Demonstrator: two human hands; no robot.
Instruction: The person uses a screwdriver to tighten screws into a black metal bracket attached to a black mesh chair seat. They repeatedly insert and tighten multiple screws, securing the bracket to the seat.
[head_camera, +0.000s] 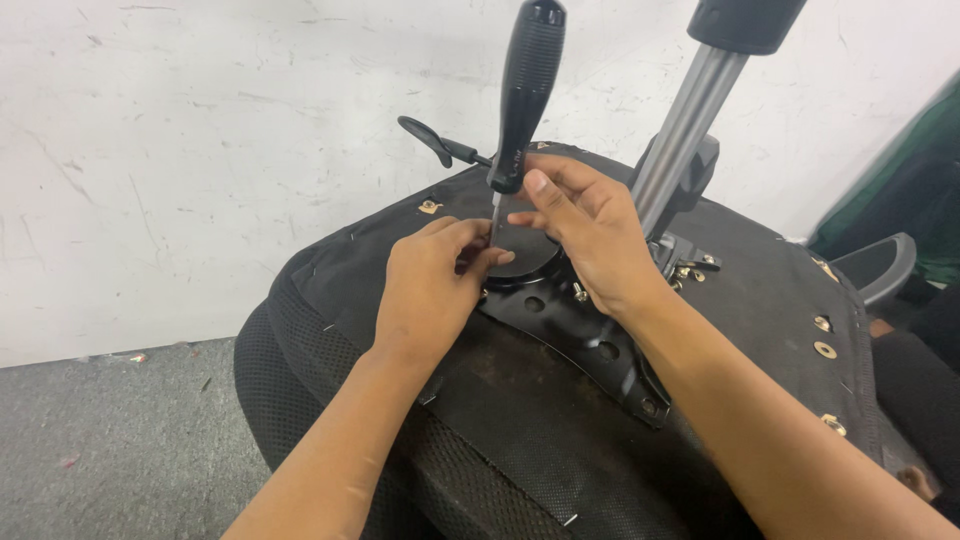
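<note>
On upturned chair seat (420, 420): screwdriver (527, 90) upright over black metal plate (560, 320), right hand (585, 235) pinching its lower handle, left hand (430, 285) closed narrowly around shaft near tip. Likely to slip off screw if tilted, jabbing left fingers.

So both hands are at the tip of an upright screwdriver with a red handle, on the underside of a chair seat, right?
Not quite: the head view shows the screwdriver has a black handle, not red. The rest holds: left hand and right hand meet at its tip on the overturned chair seat.
</note>
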